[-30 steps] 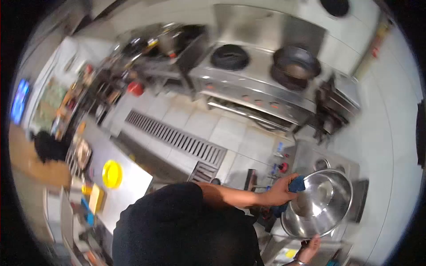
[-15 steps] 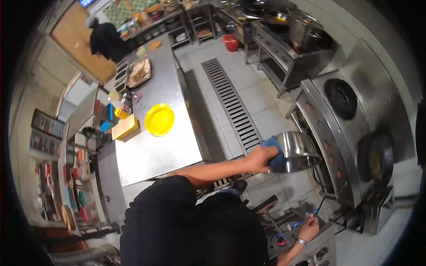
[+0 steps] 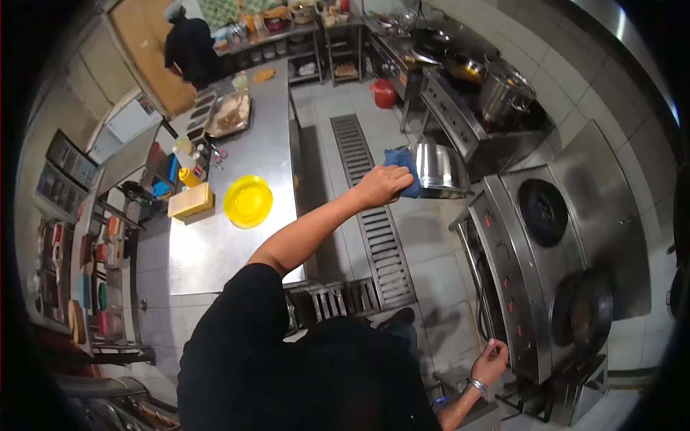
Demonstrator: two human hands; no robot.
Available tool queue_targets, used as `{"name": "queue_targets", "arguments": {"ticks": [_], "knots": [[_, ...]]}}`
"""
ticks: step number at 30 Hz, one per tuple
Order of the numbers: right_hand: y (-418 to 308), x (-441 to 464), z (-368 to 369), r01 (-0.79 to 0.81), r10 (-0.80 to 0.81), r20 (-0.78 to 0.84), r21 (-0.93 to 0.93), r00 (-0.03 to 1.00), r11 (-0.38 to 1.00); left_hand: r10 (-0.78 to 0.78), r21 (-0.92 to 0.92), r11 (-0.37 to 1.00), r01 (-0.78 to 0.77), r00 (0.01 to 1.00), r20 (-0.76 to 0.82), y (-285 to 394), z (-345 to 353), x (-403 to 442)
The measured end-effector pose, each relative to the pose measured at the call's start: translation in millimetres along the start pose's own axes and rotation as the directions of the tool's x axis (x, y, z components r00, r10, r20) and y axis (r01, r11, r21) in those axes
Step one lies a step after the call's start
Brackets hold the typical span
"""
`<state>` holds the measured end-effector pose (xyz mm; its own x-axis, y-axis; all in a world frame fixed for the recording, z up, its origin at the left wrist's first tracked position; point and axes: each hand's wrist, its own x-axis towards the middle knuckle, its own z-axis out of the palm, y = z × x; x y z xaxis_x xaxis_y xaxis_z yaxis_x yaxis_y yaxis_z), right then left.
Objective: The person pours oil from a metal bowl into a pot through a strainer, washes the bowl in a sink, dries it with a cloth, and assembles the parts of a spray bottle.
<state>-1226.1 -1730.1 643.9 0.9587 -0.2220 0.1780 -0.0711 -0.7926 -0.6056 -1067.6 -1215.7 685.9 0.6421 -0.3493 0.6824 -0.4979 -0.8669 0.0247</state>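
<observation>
My left hand reaches forward, its fingers closed round a folded blue cloth. Through that cloth it grips the edge of a shiny steel bowl, held tilted in the air above the tiled floor. Low on the right, my right hand hangs near the front of the stove, a metal bracelet round its wrist. Its fingers are curled together, and no object shows in them.
On the steel worktable to the left sit a yellow plate, a yellow box and a tray. A stove with pans lines the right. A floor drain runs between. A person stands far left.
The bowl and cloth in my left hand have moved up and left in view. My right hand no longer overlaps the blue-handled fitting behind it. The surroundings have shifted with my head.
</observation>
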Motion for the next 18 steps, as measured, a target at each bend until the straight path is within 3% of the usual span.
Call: {"name": "queue_targets", "arguments": {"ticks": [3,5,8,10,11,13,14,15,17,18], "knots": [[21.1,33.8,16.7,0.078,-0.077,-0.036,0.018,0.996,0.997,-0.029,0.009,1.000,0.029,1.000,-0.004,-15.5,-4.6,16.8],[52.6,67.3,37.6,0.092,-0.095,-0.049,-0.060,0.994,0.994,0.033,0.028,0.999,-0.031,0.998,-0.055,-29.4,0.9,23.6],[60.8,117.5,42.6,0.084,-0.082,-0.029,0.082,0.996,0.993,-0.039,0.139,0.989,0.040,0.999,-0.013,-26.6,2.2,41.8],[62.2,153.3,34.2,0.313,-0.306,0.068,-0.244,0.950,0.918,-0.051,0.183,0.982,0.050,0.999,0.003,-19.5,2.8,58.5],[43.6,168.6,27.4,0.330,-0.326,0.056,-0.240,0.944,0.913,-0.069,0.189,0.980,0.065,0.998,0.015,-19.1,9.6,65.6],[9.2,197.2,18.5,0.195,-0.192,0.151,-0.006,0.970,0.981,-0.080,0.175,0.981,0.078,0.997,0.006,-13.3,27.4,79.3],[15.5,215.0,35.9,0.113,-0.094,0.182,-0.099,0.979,0.989,-0.076,0.104,0.992,0.073,0.997,0.025,-7.0,28.4,88.6],[19.0,235.2,52.3,0.126,-0.108,0.179,-0.096,0.978,0.987,-0.103,0.075,0.992,0.098,0.993,0.065,3.9,31.9,97.3],[-17.8,259.4,62.6,0.218,-0.264,0.133,0.290,0.955,0.932,-0.141,-0.027,0.989,0.145,0.986,0.092,27.8,38.7,114.5],[-18.2,276.6,79.7,0.304,-0.357,0.135,0.304,0.924,0.903,-0.160,-0.085,0.982,0.169,0.982,0.101,33.8,50.6,116.5]]}}
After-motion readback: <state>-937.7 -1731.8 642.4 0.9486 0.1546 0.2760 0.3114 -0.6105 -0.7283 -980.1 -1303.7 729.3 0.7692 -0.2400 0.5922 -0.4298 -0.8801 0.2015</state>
